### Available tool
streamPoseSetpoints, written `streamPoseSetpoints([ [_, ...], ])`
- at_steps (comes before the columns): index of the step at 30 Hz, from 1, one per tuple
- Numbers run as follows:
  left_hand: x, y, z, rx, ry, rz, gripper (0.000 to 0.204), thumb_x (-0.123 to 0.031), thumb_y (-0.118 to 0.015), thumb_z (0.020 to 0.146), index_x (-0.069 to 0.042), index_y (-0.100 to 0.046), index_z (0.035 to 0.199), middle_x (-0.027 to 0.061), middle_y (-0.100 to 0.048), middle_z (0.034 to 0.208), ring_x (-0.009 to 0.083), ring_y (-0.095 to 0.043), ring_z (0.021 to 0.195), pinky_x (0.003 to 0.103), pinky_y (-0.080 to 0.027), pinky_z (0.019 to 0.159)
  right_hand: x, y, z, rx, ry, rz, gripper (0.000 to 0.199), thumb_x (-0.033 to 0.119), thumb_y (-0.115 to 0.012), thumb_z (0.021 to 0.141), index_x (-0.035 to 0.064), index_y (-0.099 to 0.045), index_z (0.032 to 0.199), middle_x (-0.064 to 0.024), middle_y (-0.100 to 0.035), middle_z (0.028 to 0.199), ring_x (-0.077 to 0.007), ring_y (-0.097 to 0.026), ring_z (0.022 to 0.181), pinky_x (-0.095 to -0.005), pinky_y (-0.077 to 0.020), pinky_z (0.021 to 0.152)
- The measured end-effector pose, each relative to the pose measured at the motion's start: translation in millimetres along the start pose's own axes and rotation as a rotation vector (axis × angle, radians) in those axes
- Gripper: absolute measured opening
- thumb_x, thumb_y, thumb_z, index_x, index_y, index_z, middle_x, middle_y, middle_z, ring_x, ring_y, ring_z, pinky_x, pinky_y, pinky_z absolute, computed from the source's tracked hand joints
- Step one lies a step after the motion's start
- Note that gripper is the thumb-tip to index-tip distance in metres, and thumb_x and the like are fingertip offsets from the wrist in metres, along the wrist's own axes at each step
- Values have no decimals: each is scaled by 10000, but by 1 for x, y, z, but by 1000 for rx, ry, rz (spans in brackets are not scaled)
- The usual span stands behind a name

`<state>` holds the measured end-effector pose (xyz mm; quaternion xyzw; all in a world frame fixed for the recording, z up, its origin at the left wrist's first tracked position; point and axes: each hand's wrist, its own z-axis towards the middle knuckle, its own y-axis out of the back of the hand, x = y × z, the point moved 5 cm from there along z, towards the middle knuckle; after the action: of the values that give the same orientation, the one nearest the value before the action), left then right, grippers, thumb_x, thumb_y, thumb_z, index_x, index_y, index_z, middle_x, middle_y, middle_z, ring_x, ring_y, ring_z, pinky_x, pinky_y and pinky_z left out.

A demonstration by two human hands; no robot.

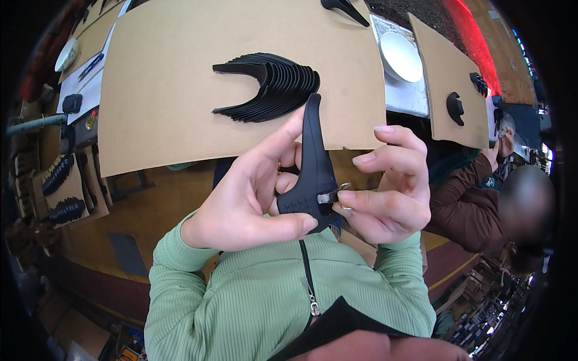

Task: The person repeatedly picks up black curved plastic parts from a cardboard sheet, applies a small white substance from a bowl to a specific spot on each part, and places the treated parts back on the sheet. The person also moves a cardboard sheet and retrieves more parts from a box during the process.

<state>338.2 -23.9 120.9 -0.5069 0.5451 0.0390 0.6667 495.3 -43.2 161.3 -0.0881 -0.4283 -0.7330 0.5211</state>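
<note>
My left hand [238,201] is closed around a black curved plastic piece [312,150]. The piece stands upright in front of my chest, with a slim tapering tip at the top and a wider, dimpled lower end. My left thumb presses on that lower end. At its right side, the thumb and forefinger of my right hand [391,201] pinch a small shiny metal part [327,197] against the piece; its exact kind is too small to tell. The other right fingers are lifted and curled. Just beyond lies a neat nested row of black curved pieces [289,87].
Cardboard [162,78] covers the table. A single black piece [346,11] lies at its far right edge. A white bowl [401,57] stands to the right. Beside it, another cardboard sheet [436,84] bears black parts. A co-worker in a brown sleeve [466,210] sits at the right.
</note>
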Motion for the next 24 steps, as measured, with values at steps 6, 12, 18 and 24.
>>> streamPoseSetpoints([
  [6,0,0,0,-3,-7,22,955,113,-607,731,-46,-41,1484,92,-430,1286,57,-539,944,185,-450,770,0,-1,0,-19,-12,-13,244,112,-798,531,143,-696,750,-67,-621,957,-317,-522,1045,-414,-383,777],
  [12,1,1,0,-69,27,13,1037,104,-654,624,-21,-73,1474,168,-436,1282,174,-597,1016,239,-520,789,0,0,1,-19,-35,-38,236,102,-796,527,129,-688,735,-68,-615,960,-315,-521,1045,-412,-389,781],
  [18,1,1,-1,-80,52,13,1037,97,-660,620,-17,-80,1473,156,-448,1263,170,-598,1009,238,-518,787,-2,-1,2,-39,-32,-35,232,70,-784,534,114,-681,736,-71,-611,954,-320,-518,1050,-414,-394,790],
  [24,2,2,-1,-84,49,14,1043,103,-663,611,-12,-86,1473,161,-438,1287,174,-574,1057,249,-481,865,-4,-1,2,-51,-45,-5,241,36,-779,543,105,-674,749,-79,-607,946,-324,-511,1051,-414,-413,818],
])
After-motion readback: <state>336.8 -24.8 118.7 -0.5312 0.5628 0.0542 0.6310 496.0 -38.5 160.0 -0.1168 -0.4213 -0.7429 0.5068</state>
